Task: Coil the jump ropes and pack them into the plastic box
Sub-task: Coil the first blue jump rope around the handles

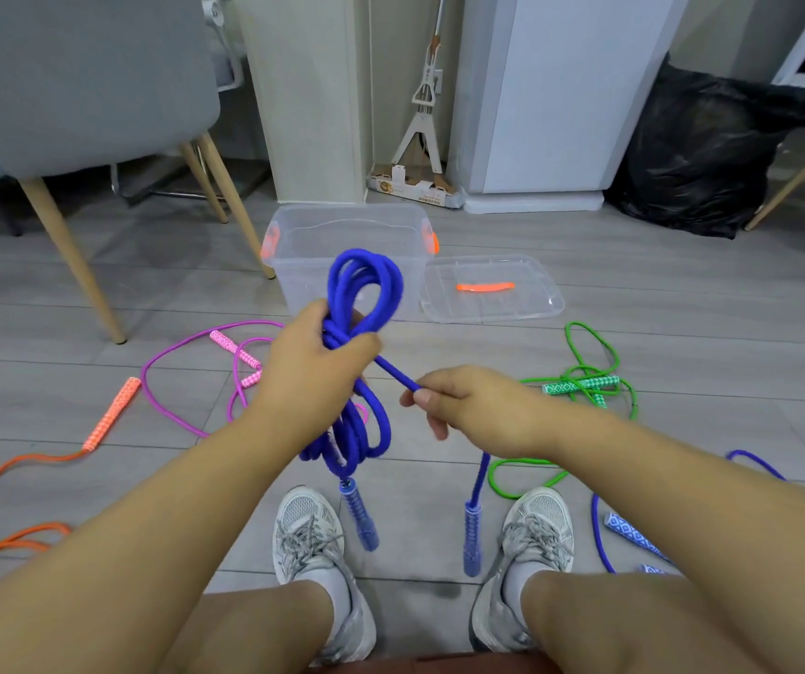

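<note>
- Box (303,235): clear plastic, orange latches, open, on the floor straight ahead, beyond both hands. No rope seen in it, so packing not started (judged).
- Blue rope (366,274): held in the air betw. person & box. Several loops bunched, some standing above the grip, the rest hanging below. One strand runs out sideways to the other hand.
- Left hand (312,362): fist closed round the waist of the bundle.
- Right hand (463,401): thumb + finger pinching the free strand, near the bundle.
- Handles (360,518): two, blue, dangling low betw. the shoes (308,537), apart from each other.
- Step in hand (judged): wrapping the free tail round the waist to lock the coil. To do it well:
  - keep the L grip firm so loops don't slip;
  - R keeps the tail taut and lays turns side by side;
  - leave enough tail to tuck;
  - watch the swinging handles for snags.
- Floor (98,294): grey planks, everything lies on it.
- Chair (79,80): grey, wooden legs, rear left.
- Black bag (702,148): rear right.
- Lid (536,304): flat, just beside the box on its right.
- Mop (422,114): leaning in the corner behind the box.
- Loose ropes, uncoiled: orange rope (1,469) far left, pink rope (171,357) left, green rope (590,377) right, second blue one (600,527) near right.
</note>
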`<state>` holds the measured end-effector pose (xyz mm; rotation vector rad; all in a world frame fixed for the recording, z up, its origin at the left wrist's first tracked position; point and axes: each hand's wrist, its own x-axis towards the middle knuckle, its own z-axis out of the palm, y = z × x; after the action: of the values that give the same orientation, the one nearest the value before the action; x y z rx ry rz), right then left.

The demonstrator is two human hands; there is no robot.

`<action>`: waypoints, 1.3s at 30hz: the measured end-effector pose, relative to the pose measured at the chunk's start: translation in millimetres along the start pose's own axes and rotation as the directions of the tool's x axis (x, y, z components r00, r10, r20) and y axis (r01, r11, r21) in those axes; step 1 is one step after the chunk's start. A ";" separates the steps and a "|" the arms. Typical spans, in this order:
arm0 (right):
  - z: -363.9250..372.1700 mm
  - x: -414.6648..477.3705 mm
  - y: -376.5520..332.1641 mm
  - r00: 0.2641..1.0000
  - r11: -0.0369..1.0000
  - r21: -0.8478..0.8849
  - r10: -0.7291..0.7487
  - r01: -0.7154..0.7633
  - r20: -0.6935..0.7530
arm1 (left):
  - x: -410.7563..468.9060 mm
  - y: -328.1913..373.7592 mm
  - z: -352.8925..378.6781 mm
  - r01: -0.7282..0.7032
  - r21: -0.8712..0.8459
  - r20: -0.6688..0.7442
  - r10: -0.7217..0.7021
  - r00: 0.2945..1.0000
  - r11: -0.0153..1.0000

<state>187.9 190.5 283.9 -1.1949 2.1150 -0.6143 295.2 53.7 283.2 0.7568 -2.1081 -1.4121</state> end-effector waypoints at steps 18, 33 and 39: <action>-20.6 -29.6 -24.2 0.950 0.923 -0.334 -0.261 0.193 -0.173 | 1.8 -15.7 -10.2 -0.173 0.661 0.315 -0.061 0.947 0.730; -20.2 7.2 18.3 0.945 0.973 0.204 -0.035 0.106 -0.325 | -20.9 -3.0 5.3 -0.355 0.296 0.473 0.187 0.861 0.887; -1.7 1.4 17.8 0.997 0.986 0.164 -0.014 0.026 -0.077 | -15.8 -0.8 2.2 -0.263 0.073 0.231 0.240 0.943 0.962</action>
<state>175.8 198.0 272.9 -1.1176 2.0715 -0.8384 305.3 65.7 280.2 0.3612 -2.3643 -1.3054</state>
